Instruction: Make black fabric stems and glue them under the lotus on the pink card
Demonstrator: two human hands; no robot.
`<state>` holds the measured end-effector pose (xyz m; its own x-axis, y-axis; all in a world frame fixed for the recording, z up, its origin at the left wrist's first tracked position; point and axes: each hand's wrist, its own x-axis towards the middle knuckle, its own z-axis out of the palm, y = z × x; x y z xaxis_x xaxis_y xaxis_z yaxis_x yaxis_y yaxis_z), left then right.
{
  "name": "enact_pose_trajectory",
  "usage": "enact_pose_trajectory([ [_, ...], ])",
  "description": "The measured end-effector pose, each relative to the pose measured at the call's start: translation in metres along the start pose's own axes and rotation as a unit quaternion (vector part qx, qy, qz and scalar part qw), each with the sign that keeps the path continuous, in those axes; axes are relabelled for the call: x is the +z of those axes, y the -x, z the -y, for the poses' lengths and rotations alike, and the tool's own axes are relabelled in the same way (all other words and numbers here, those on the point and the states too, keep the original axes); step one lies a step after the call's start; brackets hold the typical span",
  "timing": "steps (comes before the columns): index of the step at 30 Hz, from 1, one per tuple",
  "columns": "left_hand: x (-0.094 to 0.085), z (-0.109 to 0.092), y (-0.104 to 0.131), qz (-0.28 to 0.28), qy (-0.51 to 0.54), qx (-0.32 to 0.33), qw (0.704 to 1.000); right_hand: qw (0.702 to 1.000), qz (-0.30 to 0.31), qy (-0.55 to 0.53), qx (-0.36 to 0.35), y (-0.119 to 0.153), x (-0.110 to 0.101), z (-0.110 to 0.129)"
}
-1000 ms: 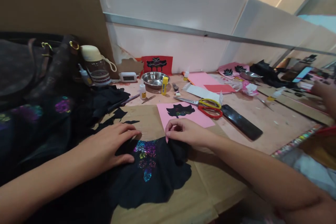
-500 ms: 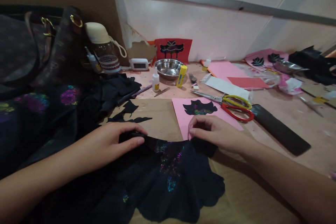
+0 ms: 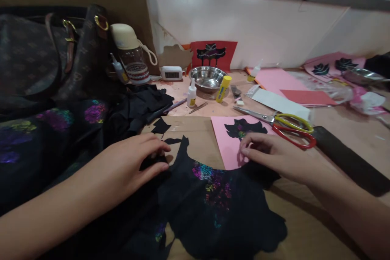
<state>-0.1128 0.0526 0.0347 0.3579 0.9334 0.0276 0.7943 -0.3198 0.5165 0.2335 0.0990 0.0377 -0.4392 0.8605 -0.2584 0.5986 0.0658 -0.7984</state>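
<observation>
Black fabric with shiny coloured patches (image 3: 225, 207) lies over brown cardboard (image 3: 198, 130) in front of me. My left hand (image 3: 137, 160) rests at the fabric's left part, thumb and fingers apart, with nothing between them. My right hand (image 3: 268, 152) is at the fabric's upper right edge, thumb and fingertips pressed together; what they pinch is too small to make out. Just beyond it, a black leaf-like cutout (image 3: 243, 128) lies on a pink sheet (image 3: 224, 146), partly hidden by my fingers. Small black scraps (image 3: 161, 126) lie beyond my left hand.
Scissors with yellow and red handles (image 3: 295, 130) lie at the right, beside a dark strip (image 3: 350, 158). Behind are a metal bowl (image 3: 207, 79), a glue stick (image 3: 224, 89), and a small bottle (image 3: 191, 95). A handbag (image 3: 27, 57) and a flask (image 3: 132, 61) stand left.
My left hand has let go of the fabric's edge and its fingers have parted. A pointed fabric corner now shows beside it. The view has shifted, moving the background items rightward.
</observation>
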Motion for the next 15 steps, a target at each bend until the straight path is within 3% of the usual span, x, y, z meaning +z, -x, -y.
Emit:
enact_pose_trajectory([
  [2,0.003,-0.003,0.003,-0.007,-0.024,0.034,0.999,0.999,-0.038,0.008,-0.020,0.000,-0.007,0.002],
  [4,0.007,-0.004,0.004,-0.021,-0.038,0.066,0.997,0.992,-0.114,0.003,-0.056,0.004,-0.017,0.006],
  [8,0.018,0.001,0.006,-0.047,-0.053,0.112,0.991,0.964,-0.230,-0.043,-0.124,0.029,-0.030,0.013],
  [12,0.036,0.001,0.021,-0.050,-0.049,0.162,0.984,0.964,-0.218,-0.055,-0.145,0.073,-0.017,0.011],
  [15,0.046,-0.011,0.034,0.037,-0.051,0.236,0.970,0.981,-0.121,-0.039,-0.144,0.107,0.005,0.005],
])
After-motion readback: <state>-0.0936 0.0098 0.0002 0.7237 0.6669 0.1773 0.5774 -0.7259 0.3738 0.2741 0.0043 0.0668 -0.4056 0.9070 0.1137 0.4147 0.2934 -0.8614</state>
